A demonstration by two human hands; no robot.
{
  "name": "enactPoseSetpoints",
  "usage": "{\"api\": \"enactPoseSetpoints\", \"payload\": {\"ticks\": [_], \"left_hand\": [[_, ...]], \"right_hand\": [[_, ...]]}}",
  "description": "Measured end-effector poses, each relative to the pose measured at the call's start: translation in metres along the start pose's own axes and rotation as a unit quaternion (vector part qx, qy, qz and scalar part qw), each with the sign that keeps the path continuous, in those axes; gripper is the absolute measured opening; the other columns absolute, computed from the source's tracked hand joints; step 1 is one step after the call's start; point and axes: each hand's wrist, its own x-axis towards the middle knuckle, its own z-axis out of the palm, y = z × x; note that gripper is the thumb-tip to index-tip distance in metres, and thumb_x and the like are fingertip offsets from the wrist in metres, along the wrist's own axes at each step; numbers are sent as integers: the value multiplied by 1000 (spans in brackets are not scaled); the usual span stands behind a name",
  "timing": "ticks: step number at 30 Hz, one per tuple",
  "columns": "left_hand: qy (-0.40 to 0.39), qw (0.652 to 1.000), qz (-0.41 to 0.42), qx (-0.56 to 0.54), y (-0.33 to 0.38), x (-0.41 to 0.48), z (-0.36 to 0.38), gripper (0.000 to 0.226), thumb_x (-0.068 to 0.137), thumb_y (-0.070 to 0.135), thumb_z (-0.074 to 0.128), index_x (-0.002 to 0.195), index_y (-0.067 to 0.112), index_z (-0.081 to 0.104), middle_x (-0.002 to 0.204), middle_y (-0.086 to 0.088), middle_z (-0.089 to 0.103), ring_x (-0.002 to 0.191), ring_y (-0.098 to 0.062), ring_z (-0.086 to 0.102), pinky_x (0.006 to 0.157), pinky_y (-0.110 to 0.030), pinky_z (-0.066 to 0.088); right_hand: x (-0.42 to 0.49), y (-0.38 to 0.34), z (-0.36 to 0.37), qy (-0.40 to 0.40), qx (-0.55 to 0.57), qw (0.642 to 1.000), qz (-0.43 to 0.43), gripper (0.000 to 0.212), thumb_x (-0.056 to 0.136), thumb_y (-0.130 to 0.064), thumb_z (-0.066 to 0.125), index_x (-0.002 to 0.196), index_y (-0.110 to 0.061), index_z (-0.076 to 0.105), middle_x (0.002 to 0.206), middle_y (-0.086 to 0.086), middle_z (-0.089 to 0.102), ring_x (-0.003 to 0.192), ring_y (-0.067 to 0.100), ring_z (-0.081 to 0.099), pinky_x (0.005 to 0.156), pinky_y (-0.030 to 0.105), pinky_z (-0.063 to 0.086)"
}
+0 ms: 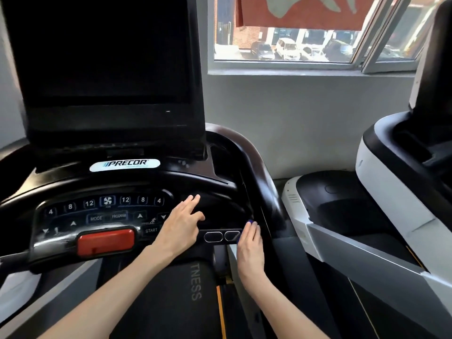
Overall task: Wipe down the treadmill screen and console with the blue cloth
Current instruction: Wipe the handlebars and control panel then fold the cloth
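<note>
The treadmill's dark screen (102,52) stands upright at the top left. Below it is the black console (220,192) with its button panel (105,211). My left hand (181,223) hovers or rests with straight spread fingers on the console just right of the buttons. My right hand (250,243) lies flat, fingers straight, against the console's right edge beside two oval pads (221,236). Only small slivers of the blue cloth (250,220) show at its fingertips; the rest is hidden beneath the hand.
A red stop button (105,241) sits at the console's front. The curved right handrail (266,192) runs just past my right hand. A white and black neighbouring machine (381,192) stands to the right, with a window (293,33) above it. The treadmill belt (183,289) lies below.
</note>
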Motion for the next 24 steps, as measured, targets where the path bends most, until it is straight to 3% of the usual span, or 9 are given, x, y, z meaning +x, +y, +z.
{"api": "enactPoseSetpoints", "payload": {"ticks": [4, 7, 11, 14, 17, 20, 24], "left_hand": [[32, 999, -22, 10, -3, -20, -23, 50, 68, -7, 68, 116, 6, 63, 142, -22, 42, 130, -34, 44, 103, -39, 40], [38, 998, -36, 16, -5, -28, -35, 48, 72, -4, 65, 119, 6, 61, 144, -21, 40, 134, -33, 40, 106, -37, 36], [9, 996, -86, -24, 2, -38, -29, 51, 85, 3, 54, 135, 7, 47, 153, -12, 25, 143, -24, 23, 115, -33, 23], [-1, 990, -128, -58, 8, -56, -22, 60, 90, 8, 51, 146, 7, 29, 156, -6, 18, 145, -16, 15, 116, -25, 15], [-1, 987, -148, -60, 3, -77, -23, 62, 90, 8, 50, 147, 7, 25, 156, -5, 20, 145, -14, 15, 115, -22, 13], [-11, 980, -191, -47, -9, -91, -26, 60, 91, 9, 49, 147, 8, 26, 155, -6, 21, 144, -15, 17, 115, -23, 14], [-17, 968, -247, -49, -15, -104, -24, 66, 90, 9, 51, 148, 7, 21, 154, -8, 25, 143, -17, 21, 116, -27, 18]], "right_hand": [[-19, -4, 6, -52, 28, 997, 41, 48, 77, 14, 24, 121, 23, 42, 114, 42, 53, 101, 48, 60, 75, 43, 57], [-21, 4, -5, -22, 118, 992, 25, 48, 89, 8, 38, 136, 9, 32, 133, 27, 43, 122, 37, 47, 97, 35, 41], [3, 19, -19, 70, 254, 965, 13, 43, 88, 3, 47, 131, 0, 43, 123, 13, 54, 115, 28, 51, 92, 32, 42], [6, 12, -8, 30, 226, 973, 22, 63, 87, 5, 48, 145, -1, 24, 150, 13, 30, 141, 24, 24, 112, 29, 25], [1, -22, 1, 23, 230, 971, 64, 71, 84, 9, 44, 147, 1, 12, 156, 16, 12, 145, 28, 5, 118, 33, 4], [-9, -73, 4, 32, 248, 968, -19, 72, 85, 11, 41, 148, -1, 10, 157, 13, 9, 146, 26, 2, 117, 33, -4], [-23, -107, 9, -33, 294, 935, -198, 79, 82, 10, 48, 149, -5, 9, 158, 7, 6, 145, 20, -6, 117, 32, -9]]}}
